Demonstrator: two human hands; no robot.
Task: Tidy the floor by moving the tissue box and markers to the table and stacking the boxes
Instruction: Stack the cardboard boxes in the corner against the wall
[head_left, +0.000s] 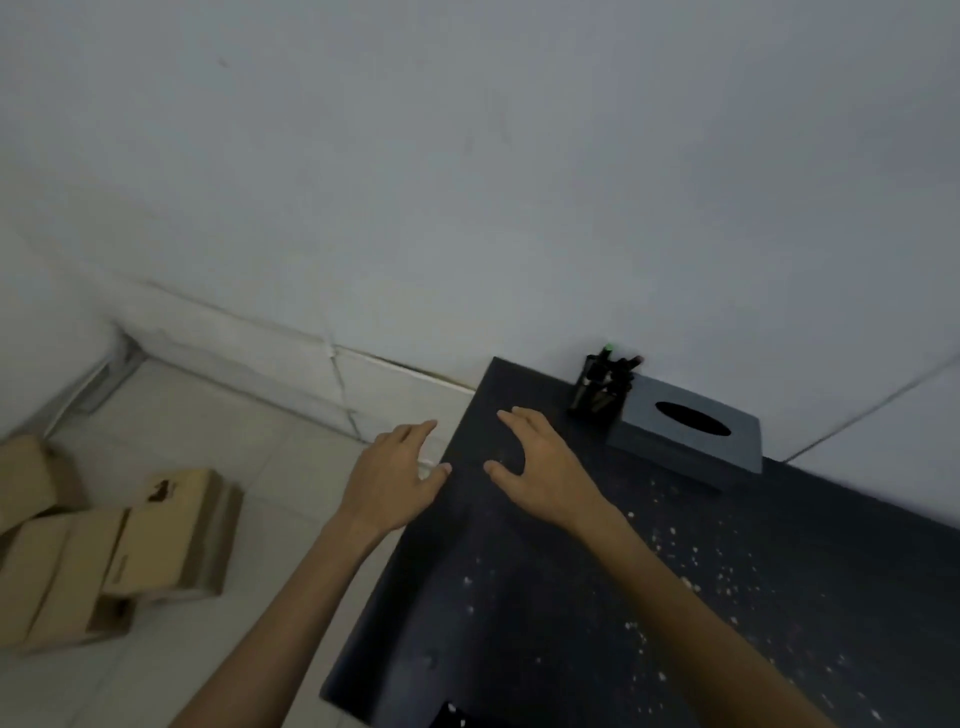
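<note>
Cardboard boxes (119, 551) lie jumbled on the floor (291, 483); tissue box (685, 431) and markers (605, 384) sit on the bench (571, 597). My left hand (395, 478) and right hand (540, 467) are spread, empty. Crooked stacking might topple them.

The worktop (571, 597) is black, flecked with pale specks. The tissue box (685, 431) is slate grey with a black oval opening. The marker holder (600, 387) is black; one marker (607, 348) has a green tip, another a reddish one. The boxes (119, 551) are tan cardboard, the floor (249, 467) is pale tile and the wall (467, 182) is greyish white.
</note>
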